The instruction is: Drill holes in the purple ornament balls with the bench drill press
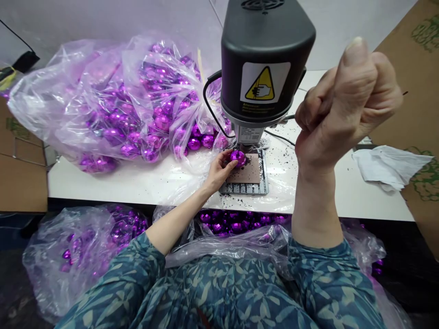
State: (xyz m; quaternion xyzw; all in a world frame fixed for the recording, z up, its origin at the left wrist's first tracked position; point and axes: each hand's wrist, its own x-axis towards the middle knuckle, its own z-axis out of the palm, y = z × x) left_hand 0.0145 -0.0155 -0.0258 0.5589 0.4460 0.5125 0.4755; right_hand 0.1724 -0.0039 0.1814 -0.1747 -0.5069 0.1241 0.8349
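Note:
Under the head of a black bench drill press [267, 41], my left hand [218, 170] pinches a shiny purple faceted ball [238, 158]. The ball is held just below the machine's spindle, over a brown board [247, 171] on the slotted metal base [263, 178]. My right hand [350, 100] is raised to the right of the machine's head, its fingers curled closed and the thumb on top. What lies inside that fist is hidden; a small dark tip shows just past its right side.
Clear plastic bags of purple balls [130, 109] fill the table's left half. More bagged balls [236, 223] lie below the front edge. Dark shavings litter the white table [113, 183]. A white cloth [391, 167] and cardboard [411, 91] stand at the right.

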